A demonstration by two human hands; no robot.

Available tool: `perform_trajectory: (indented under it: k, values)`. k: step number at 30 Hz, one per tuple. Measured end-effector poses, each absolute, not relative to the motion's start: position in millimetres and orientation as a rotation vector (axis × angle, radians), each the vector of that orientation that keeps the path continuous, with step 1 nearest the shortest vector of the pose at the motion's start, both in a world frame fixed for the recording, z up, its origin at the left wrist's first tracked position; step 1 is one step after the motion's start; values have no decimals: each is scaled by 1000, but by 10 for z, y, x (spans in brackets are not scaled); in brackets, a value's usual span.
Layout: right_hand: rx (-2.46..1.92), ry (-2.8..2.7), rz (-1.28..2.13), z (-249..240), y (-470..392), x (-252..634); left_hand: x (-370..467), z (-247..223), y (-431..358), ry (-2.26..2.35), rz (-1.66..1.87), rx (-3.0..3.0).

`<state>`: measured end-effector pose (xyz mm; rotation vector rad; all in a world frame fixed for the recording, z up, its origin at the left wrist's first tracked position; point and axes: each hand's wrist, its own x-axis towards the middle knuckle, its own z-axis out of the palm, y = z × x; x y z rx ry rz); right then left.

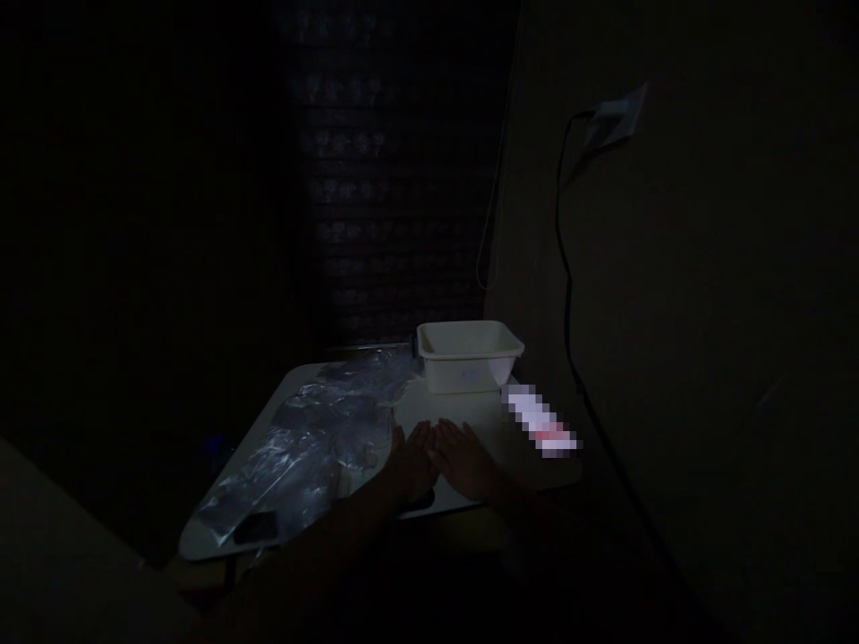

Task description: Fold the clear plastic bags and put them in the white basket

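Note:
In the dim head view, my left hand [411, 463] and my right hand [468, 461] are side by side over the front of a white table [463, 411]. Their fingers are stretched out and point away from me, and the inner edges of the hands meet. Neither holds anything visible. Crumpled clear plastic bags [322, 438] cover the table's left part, just beside my left hand. Beyond both hands stands a cream plastic tub [470, 374]. Whether the palms press on the tabletop is too dark to tell.
A bright, pixelated phone-like shape [540, 420] lies at the table's right. A dark flat object [256, 528] is at the front left, and a small dark shape [422, 499] by my wrists. A black cable [569, 304] hangs from a wall socket [614, 116]. Blinds [395, 188] stand behind.

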<state>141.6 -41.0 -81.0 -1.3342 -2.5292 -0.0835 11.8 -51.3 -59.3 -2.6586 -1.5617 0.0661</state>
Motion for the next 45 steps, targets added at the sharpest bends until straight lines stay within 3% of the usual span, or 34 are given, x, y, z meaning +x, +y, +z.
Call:
perform_trajectory:
  k: [29, 45]
  values:
    - [-1435, -2358, -175, -899, -360, 1718, 143, -657, -496, -1631, -18, -2542]
    - [-1524, -2280, -242, -1042, -241, 1996, 177, -541, -519, -1694, 109, -2588]
